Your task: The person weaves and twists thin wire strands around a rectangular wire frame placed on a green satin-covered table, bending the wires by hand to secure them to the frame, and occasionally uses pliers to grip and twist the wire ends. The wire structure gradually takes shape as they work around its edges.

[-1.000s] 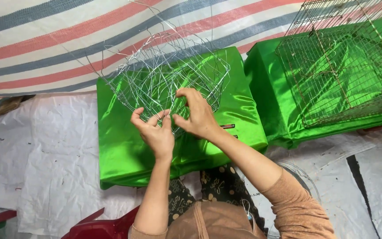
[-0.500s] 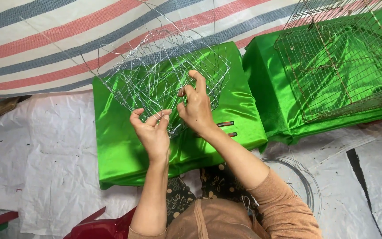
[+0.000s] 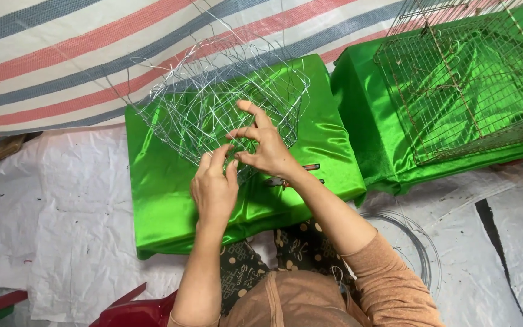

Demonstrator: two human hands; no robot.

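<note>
Wire frame on the near block, cage on the far one

The wire frame (image 3: 219,97) sits on the cloth-covered block (image 3: 171,200), with the left hand (image 3: 214,188) at its near edge and the right hand (image 3: 264,145) just right of it, touching the wires. Pliers (image 3: 292,178) lie on the block beside the right wrist. To the right, a finished cage (image 3: 467,72) rests on a second block (image 3: 388,163); a wire coil (image 3: 416,242) lies on the floor sheet (image 3: 62,230) in front.

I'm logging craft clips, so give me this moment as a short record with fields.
left hand: fingertips pinching strands at the near edge of the wire mesh basket
right hand: fingers spread on the mesh
surface: green satin-covered block
tool: pliers beside the right wrist
right side: finished wire cage
floor: wire coil
</note>
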